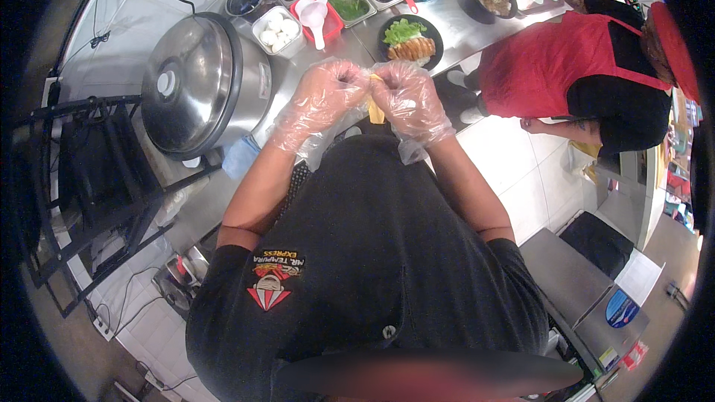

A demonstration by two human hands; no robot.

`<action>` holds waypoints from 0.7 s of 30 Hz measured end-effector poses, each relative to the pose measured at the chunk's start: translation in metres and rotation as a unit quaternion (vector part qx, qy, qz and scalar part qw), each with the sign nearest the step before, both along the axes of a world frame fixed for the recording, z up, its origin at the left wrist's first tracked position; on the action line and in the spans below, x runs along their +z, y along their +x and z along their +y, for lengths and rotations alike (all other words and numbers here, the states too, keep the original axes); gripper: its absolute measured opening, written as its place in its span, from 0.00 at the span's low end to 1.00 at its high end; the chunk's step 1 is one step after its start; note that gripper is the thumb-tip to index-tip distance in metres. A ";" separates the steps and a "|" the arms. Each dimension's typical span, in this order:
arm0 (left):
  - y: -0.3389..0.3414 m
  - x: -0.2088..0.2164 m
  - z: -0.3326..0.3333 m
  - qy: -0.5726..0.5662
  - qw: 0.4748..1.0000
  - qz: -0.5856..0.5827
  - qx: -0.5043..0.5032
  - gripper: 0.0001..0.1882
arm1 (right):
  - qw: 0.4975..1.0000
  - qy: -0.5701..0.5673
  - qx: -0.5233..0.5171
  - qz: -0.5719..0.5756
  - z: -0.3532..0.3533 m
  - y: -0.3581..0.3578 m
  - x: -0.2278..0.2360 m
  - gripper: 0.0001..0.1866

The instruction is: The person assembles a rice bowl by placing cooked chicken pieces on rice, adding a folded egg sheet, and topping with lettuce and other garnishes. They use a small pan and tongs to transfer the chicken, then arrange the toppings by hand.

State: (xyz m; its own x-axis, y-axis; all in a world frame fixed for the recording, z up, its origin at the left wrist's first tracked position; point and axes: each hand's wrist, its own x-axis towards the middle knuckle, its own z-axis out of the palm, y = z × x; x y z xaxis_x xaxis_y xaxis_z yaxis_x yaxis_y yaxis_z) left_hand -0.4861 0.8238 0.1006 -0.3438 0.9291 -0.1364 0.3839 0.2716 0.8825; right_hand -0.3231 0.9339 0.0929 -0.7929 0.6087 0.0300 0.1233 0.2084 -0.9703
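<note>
Both hands gloved in thin clear plastic, raised together just in front of the big steel rice cooker [199,83], between it and the person's chest

Left hand [322,98]: grip closed, fingertips pinched on the upper end of a small yellow strip [375,109]. Right hand [410,100]: grip also closed on the same strip, from the other side. Knuckles of the two hands nearly touching

Strip: long axis roughly upright, top end hidden between the fingertips, lower end hanging free below the hands. It lies between the two grips, neither hand clearly nearer. What the strip is made of: cannot tell

To the right of the cooker, on the steel desk [454,26]: black plate with greens and a fried piece [409,41], white tub of eggs [278,30], red tub with a white ladle [315,13]. Farther right of the cooker, another person in a red apron [555,63] stands at the desk
</note>
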 end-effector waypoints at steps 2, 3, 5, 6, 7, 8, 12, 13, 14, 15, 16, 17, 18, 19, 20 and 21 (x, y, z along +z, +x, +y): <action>-0.007 -0.001 -0.001 0.011 1.000 -0.004 -0.011 0.11 | 1.000 0.022 0.012 -0.012 -0.003 -0.003 0.005 0.11; -0.011 -0.002 -0.002 0.020 0.999 0.000 -0.027 0.11 | 0.999 0.033 0.018 -0.019 -0.004 -0.005 0.008 0.11; -0.019 -0.004 -0.003 0.020 0.998 0.010 -0.052 0.11 | 0.996 0.073 0.032 -0.046 -0.004 -0.009 0.012 0.12; -0.023 -0.004 -0.004 0.010 0.998 0.017 -0.059 0.11 | 0.994 0.097 0.036 -0.042 -0.004 -0.011 0.013 0.12; -0.026 -0.004 -0.005 0.000 0.998 0.024 -0.066 0.11 | 0.992 0.116 0.028 -0.045 -0.005 -0.013 0.013 0.11; -0.028 -0.005 -0.006 0.009 0.997 0.034 -0.068 0.11 | 0.990 0.138 0.016 -0.031 -0.007 -0.015 0.012 0.11; -0.033 -0.006 -0.008 0.028 0.999 0.013 -0.045 0.10 | 0.994 0.107 -0.034 -0.014 -0.011 -0.017 0.004 0.09; -0.035 -0.007 -0.009 0.026 0.999 -0.005 -0.029 0.10 | 0.995 0.083 -0.048 -0.020 -0.011 -0.016 0.001 0.09; -0.036 -0.007 -0.010 0.035 0.999 -0.024 -0.011 0.10 | 0.996 0.063 -0.058 -0.016 -0.010 -0.015 -0.002 0.08; -0.037 -0.008 -0.012 0.041 0.998 -0.040 0.010 0.10 | 0.997 0.047 -0.064 0.004 -0.009 -0.015 -0.006 0.08; -0.038 -0.008 -0.013 0.044 0.997 -0.059 0.033 0.10 | 0.997 -0.009 -0.078 0.011 -0.007 -0.015 -0.010 0.09; -0.040 -0.008 -0.014 0.059 0.994 -0.080 0.036 0.09 | 0.994 -0.060 -0.088 0.034 -0.006 -0.016 -0.014 0.09; -0.041 -0.009 -0.016 0.071 0.991 -0.104 0.041 0.08 | 0.987 -0.114 -0.104 0.044 -0.005 -0.016 -0.017 0.10; -0.042 -0.009 -0.017 0.081 0.987 -0.128 0.048 0.07 | 0.982 -0.144 -0.103 0.066 -0.004 -0.017 -0.020 0.10; -0.041 -0.009 -0.018 0.088 0.985 -0.140 0.056 0.07 | 0.975 -0.177 -0.109 0.074 -0.004 -0.017 -0.023 0.10; -0.039 -0.009 -0.019 0.094 0.982 -0.151 0.067 0.07 | 0.966 -0.216 -0.120 0.074 -0.005 -0.018 -0.024 0.10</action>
